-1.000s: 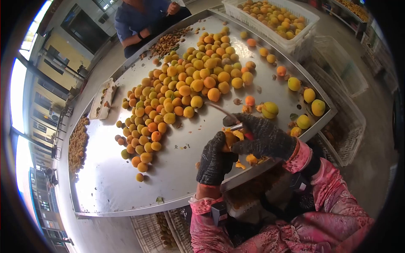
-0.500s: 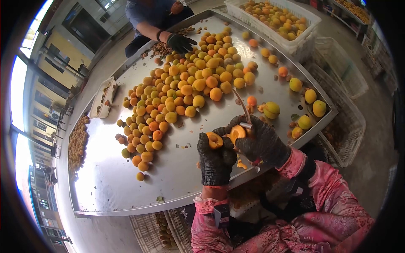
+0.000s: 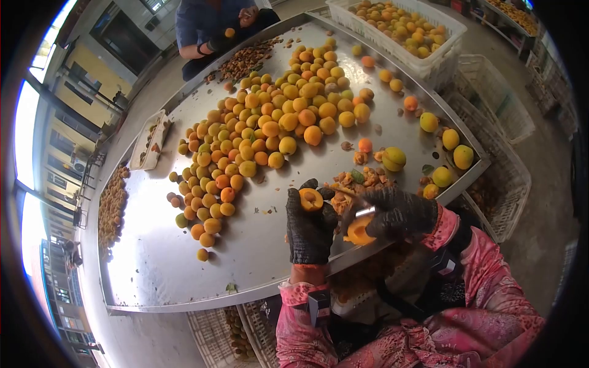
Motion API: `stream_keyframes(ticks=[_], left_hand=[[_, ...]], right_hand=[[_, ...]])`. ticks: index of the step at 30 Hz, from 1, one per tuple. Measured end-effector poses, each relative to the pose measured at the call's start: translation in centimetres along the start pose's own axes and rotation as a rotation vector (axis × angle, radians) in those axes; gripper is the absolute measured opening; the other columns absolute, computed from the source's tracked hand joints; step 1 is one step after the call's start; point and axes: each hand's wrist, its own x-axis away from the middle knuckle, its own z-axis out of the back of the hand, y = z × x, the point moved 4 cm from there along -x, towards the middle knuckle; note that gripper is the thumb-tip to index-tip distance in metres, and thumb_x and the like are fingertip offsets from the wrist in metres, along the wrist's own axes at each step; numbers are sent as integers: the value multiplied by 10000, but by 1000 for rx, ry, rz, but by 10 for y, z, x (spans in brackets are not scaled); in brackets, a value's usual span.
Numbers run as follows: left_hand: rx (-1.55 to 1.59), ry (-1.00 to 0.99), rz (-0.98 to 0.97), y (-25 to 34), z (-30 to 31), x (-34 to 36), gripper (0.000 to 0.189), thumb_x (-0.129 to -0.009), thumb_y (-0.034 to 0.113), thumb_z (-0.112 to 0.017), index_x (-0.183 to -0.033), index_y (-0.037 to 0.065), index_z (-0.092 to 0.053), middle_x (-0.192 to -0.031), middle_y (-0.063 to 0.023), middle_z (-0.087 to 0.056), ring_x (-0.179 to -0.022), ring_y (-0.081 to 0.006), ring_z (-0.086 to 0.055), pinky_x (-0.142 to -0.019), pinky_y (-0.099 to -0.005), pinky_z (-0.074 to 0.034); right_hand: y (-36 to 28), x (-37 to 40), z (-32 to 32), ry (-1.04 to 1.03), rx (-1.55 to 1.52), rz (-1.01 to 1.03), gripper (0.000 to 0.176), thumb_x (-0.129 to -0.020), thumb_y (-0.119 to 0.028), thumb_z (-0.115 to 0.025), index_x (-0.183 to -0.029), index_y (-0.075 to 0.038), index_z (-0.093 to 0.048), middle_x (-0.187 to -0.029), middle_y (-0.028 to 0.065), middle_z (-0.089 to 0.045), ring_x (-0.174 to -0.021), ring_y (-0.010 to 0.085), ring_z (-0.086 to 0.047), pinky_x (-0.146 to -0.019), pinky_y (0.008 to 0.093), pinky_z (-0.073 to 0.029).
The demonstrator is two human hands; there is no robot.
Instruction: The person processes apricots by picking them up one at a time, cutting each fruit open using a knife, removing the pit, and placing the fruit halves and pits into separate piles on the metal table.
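My left hand (image 3: 308,227), in a dark knit glove, holds up an apricot half (image 3: 311,199) with its cut face showing. My right hand (image 3: 399,213), gloved the same, grips a small knife (image 3: 364,212) and the other apricot half (image 3: 359,231) just over the near edge of the steel table (image 3: 159,270). A little heap of pits and scraps (image 3: 359,180) lies right behind my hands. The big pile of whole apricots (image 3: 264,129) spreads across the middle of the table, well beyond both hands.
A white crate of apricots (image 3: 399,24) stands at the far right; empty crates (image 3: 503,178) sit beside the table on the right. Several larger yellow fruits (image 3: 451,153) lie near the right corner. Another person (image 3: 208,30) works at the far end beside a heap of pits (image 3: 245,60).
The apricot has been split; my hands drew apart, the left keeping one half, the right dropping lower with knife and other half. The far person's hand pulled back off the pile.
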Motion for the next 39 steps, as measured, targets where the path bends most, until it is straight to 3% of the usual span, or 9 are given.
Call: stream_keyframes(ticks=[6,14,16,17,21,27,29,37,39], left_hand=[[-81,-106,-34,-5,4,-6,495,-895,464,-395,-1075,17,-509,-862,-121,-595,-651,-165,-563,-528,-226,-476],[127,-212,167,-34,-3,-4,377,-923,323,-426,-1111,0,-474,-1007,-110,-558,-806,-143,-557,-634,-230,-500],[-510,-136,-241,-40,1,-3,322,-929,238,-430,-1148,2,-431,-1053,-104,-531,-888,-152,-538,-746,-259,-489],[-864,-216,-502,-40,-2,1,288,-918,161,-450,-1158,12,-395,-1027,-102,-532,-912,-171,-534,-830,-281,-454],[-764,-233,-303,-53,6,-8,306,-893,78,-475,-1170,18,-357,-1041,-99,-513,-926,-169,-532,-878,-276,-421],[-1061,-150,-722,-41,-13,7,274,-846,43,-537,-1094,5,-427,-954,-104,-564,-870,-170,-568,-809,-277,-459],[-231,-80,-119,-52,-4,-3,223,-892,193,-515,-1023,15,-485,-870,-82,-576,-741,-144,-562,-685,-234,-471],[-390,-217,32,-48,0,0,276,-945,283,-390,-1063,44,-463,-823,-22,-522,-709,-128,-524,-672,-257,-466],[-376,-261,92,-65,10,-14,306,-950,314,-375,-1080,52,-466,-842,-21,-531,-730,-133,-533,-693,-278,-472]], right_hand=[[-7,-2,-13,-73,651,129,279,-820,-173,-609,-1075,-65,-578,-913,38,-625,-918,110,-564,-799,231,-437],[-32,-23,17,548,-475,675,230,-842,-193,-585,-1037,-75,-559,-655,9,-540,-465,80,-472,-408,220,-377],[-36,-28,19,574,-703,826,214,-844,-187,-584,-1040,-104,-559,-631,-3,-509,-448,85,-451,-402,232,-369],[-37,-31,19,592,-743,823,214,-842,-180,-590,-1046,-124,-559,-614,-12,-479,-439,84,-432,-405,235,-371],[-34,-39,23,569,-719,873,220,-843,-160,-588,-1058,-124,-556,-608,-21,-464,-437,72,-409,-406,229,-357],[-34,-40,25,583,-638,882,209,-857,-174,-568,-1062,-134,-554,-597,-20,-453,-426,68,-386,-395,223,-331],[-33,-39,23,579,-647,870,210,-858,-183,-567,-1062,-134,-555,-596,-19,-452,-424,67,-379,-393,220,-326],[-11,-56,27,452,-778,729,184,-854,-183,-572,-1035,-147,-576,-622,-19,-479,-449,63,-407,-410,207,-351],[-13,-49,19,842,155,951,190,-835,-164,-597,-1023,-143,-581,-695,24,-561,-529,126,-532,-467,246,-440]])
